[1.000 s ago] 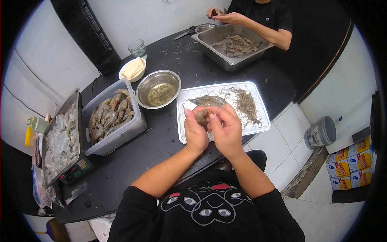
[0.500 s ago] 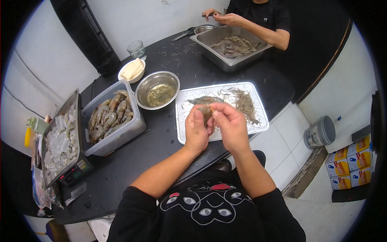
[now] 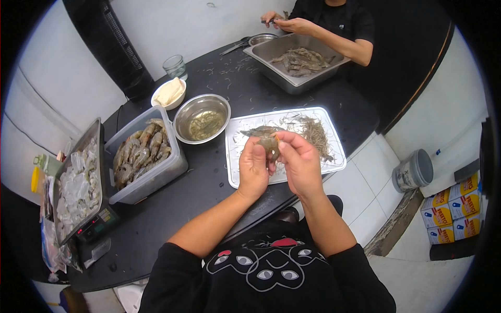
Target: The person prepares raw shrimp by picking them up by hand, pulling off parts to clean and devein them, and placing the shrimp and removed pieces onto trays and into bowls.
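Note:
Between my two hands is a raw shrimp (image 3: 269, 146), held above a white tray (image 3: 233, 168). My left hand (image 3: 254, 166) is closed round its body, with the thumb on top. The thumb and forefinger of my right hand (image 3: 299, 160) pinch at the shrimp's right end; what exactly they grip there is too small to make out. Another shrimp (image 3: 260, 131) lies on the tray just behind my fingers. A heap of thin legs and feelers (image 3: 317, 134) covers the tray's right side.
Left of the tray stand a steel bowl (image 3: 226, 116) of liquid and a plastic tub (image 3: 180, 166) of whole shrimp. A scale (image 3: 95, 229) carries a tray of ice (image 3: 78, 182). Across the table, a co-worker's hands (image 3: 292, 24) work above a steel pan (image 3: 290, 83) of shrimp.
The shrimp is turned a little in my fingers and more of its body shows. My hands stay in nearly the same place. The whole view shifts very slightly.

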Tool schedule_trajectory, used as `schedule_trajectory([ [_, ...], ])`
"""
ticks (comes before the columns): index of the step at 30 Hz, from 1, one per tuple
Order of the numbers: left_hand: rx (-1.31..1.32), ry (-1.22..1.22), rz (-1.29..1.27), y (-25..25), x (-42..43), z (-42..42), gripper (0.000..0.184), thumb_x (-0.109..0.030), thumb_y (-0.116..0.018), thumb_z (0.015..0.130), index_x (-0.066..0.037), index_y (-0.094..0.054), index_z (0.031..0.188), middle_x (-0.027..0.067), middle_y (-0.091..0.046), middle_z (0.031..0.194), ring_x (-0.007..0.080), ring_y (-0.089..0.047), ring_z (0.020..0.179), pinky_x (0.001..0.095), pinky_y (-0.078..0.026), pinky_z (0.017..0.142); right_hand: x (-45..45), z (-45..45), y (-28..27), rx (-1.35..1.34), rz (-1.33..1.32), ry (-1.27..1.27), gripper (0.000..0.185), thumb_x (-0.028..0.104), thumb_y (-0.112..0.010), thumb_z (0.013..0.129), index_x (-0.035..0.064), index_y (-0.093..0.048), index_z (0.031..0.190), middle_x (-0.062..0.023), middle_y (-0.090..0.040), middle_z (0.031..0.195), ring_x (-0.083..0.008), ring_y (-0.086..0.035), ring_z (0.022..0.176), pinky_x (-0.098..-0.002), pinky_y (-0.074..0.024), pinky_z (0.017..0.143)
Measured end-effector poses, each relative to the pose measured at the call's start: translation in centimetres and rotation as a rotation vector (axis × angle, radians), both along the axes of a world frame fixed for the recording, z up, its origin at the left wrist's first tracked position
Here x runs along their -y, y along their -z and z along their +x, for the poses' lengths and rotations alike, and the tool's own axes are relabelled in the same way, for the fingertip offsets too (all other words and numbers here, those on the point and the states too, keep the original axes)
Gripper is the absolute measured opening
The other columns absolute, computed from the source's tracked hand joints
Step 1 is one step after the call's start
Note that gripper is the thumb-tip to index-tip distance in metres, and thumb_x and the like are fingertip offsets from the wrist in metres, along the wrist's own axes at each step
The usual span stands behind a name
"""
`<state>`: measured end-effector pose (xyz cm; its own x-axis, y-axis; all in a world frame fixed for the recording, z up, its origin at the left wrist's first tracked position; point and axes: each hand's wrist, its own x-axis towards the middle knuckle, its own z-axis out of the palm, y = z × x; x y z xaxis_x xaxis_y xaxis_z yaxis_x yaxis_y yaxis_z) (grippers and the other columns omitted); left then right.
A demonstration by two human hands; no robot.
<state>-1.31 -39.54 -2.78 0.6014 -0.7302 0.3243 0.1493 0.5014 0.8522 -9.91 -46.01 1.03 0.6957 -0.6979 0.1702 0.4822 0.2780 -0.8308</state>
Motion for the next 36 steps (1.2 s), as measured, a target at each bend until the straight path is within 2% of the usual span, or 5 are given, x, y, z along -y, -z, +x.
schedule_trajectory([
  [7,-0.057,0.017,0.026,0.3,-0.1,0.0,0.041,-0.048,-0.046,0.095,-0.008,-0.048,0.101,-0.0018,-0.047,0.075,0.0031,-0.044,0.056,0.0165,-0.036,0.047,1.1,-0.3,0.5,-0.032,-0.043,0.112,0.021,0.007,-0.056,0.090,-0.0014,-0.062,0.108,-0.0014,-0.063,0.089,-0.0052,-0.052,0.072,-0.0184,-0.0426,0.065],
  [17,0.014,-0.020,0.040,0.5,0.0,0.3,0.040,-0.050,-0.043,0.096,-0.010,-0.046,0.097,0.0009,-0.048,0.076,0.0059,-0.043,0.055,0.0176,-0.036,0.048,2.6,-1.2,-0.4,-0.092,-0.140,0.124,0.022,0.009,-0.059,0.089,-0.0009,-0.063,0.108,0.0008,-0.063,0.088,-0.0029,-0.048,0.071,-0.0180,-0.0413,0.066],
  [28,0.094,-0.060,0.052,0.9,0.0,1.2,0.039,-0.048,-0.035,0.099,-0.010,-0.045,0.097,0.0005,-0.047,0.073,0.0051,-0.039,0.054,0.0176,-0.032,0.044,6.7,-1.7,-5.1,-0.362,-0.549,0.137,0.018,0.005,-0.058,0.085,-0.0016,-0.068,0.098,-0.0018,-0.060,0.087,-0.0058,-0.053,0.076,-0.0211,-0.0417,0.068],
  [32,0.100,-0.212,0.189,-1.1,-1.4,2.9,0.033,-0.035,-0.038,0.102,-0.007,-0.048,0.087,-0.0036,-0.045,0.068,0.0028,-0.040,0.058,0.0187,-0.034,0.051,7.7,0.0,-7.6,-0.500,-0.763,0.072,0.021,0.007,-0.058,0.085,-0.0039,-0.067,0.100,-0.0042,-0.063,0.091,-0.0102,-0.055,0.085,-0.0246,-0.0428,0.078],
  [36,0.355,-0.395,0.253,-4.9,-5.6,7.5,0.032,-0.030,-0.043,0.101,-0.005,-0.055,0.086,-0.0022,-0.052,0.072,0.0049,-0.047,0.067,0.0213,-0.039,0.059,8.5,4.9,-8.4,-0.483,-1.004,0.004,0.022,0.010,-0.059,0.083,0.0010,-0.069,0.100,-0.0109,-0.068,0.093,-0.0167,-0.061,0.083,-0.0295,-0.0469,0.074],
])
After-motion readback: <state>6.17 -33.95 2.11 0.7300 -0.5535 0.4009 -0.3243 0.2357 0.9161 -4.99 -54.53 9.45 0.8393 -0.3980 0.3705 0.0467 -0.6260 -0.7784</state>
